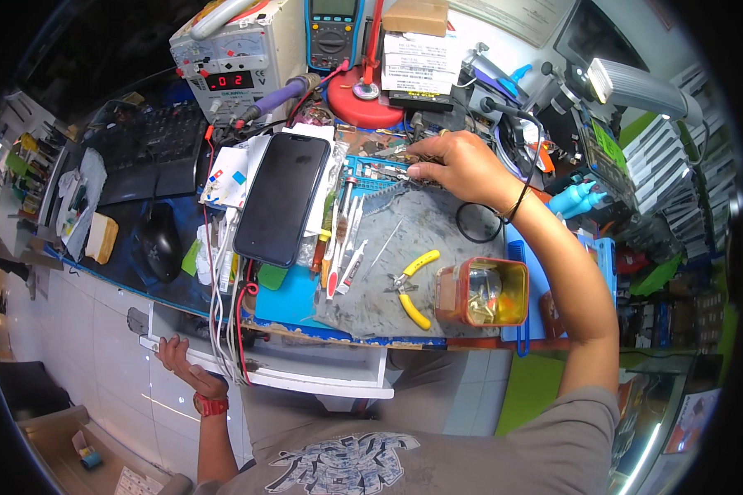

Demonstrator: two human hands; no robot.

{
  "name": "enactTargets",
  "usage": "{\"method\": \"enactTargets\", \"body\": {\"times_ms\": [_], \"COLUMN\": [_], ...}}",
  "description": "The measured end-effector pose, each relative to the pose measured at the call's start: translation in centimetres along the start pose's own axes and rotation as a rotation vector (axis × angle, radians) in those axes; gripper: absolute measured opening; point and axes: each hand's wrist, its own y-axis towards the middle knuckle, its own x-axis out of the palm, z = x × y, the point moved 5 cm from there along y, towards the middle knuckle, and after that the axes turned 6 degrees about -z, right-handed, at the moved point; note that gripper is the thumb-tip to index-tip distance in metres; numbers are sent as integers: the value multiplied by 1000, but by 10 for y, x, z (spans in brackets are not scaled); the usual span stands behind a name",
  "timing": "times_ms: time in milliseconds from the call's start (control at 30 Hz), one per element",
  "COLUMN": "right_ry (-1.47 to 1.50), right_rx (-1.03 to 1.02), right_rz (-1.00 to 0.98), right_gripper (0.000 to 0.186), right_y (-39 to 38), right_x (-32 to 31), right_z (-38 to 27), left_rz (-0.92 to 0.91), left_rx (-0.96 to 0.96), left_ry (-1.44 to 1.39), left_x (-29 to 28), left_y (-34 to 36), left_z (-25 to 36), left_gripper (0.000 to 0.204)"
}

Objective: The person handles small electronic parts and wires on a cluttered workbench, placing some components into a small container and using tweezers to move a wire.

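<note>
My right hand (458, 167) reaches over the back of the workbench, thumb and forefinger apart. Its fingertips are at small metal parts and tools by a blue organizer tray (371, 169); whether they touch any is too small to tell. A dark cord hangs from that wrist. My left hand (186, 367) is low at the left, fingers loosely stretched, beside the corner of a pulled-out white drawer (322, 379). A black smartphone (282, 200) lies screen up on papers. Yellow-handled cutters (415, 289), a toothbrush (338, 247) and a small tube (354, 266) rest on the grey mat (371, 301).
A square tin (480, 291) holding small items stands near the front edge. Behind are a power supply (231, 70), a blue multimeter (334, 37) and a red round base (363, 101). Cables (221, 305) hang over the drawer. A mouse (158, 247) and keyboard (153, 153) lie left.
</note>
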Motion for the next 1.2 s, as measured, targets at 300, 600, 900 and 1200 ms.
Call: {"method": "enactTargets", "body": {"times_ms": [300,600,900,1200], "right_ry": [690,883,176,-4], "right_rx": [404,629,222,119], "right_rz": [-61,268,93,204], "right_gripper": [28,24,14,13], "right_y": [-50,-175,-172,-98], "right_x": [-19,-67,-59,-80], "right_z": [36,24,-124,-110], "left_rz": [-8,-25,-14,11], "left_rx": [4,0,-8,-18], "left_ry": [-5,-19,-15,-13], "left_x": [2,0,1,-2], "left_y": [-1,1,1,0], "left_z": [0,3,0,-1], "left_gripper": [53,52,50,51]}}
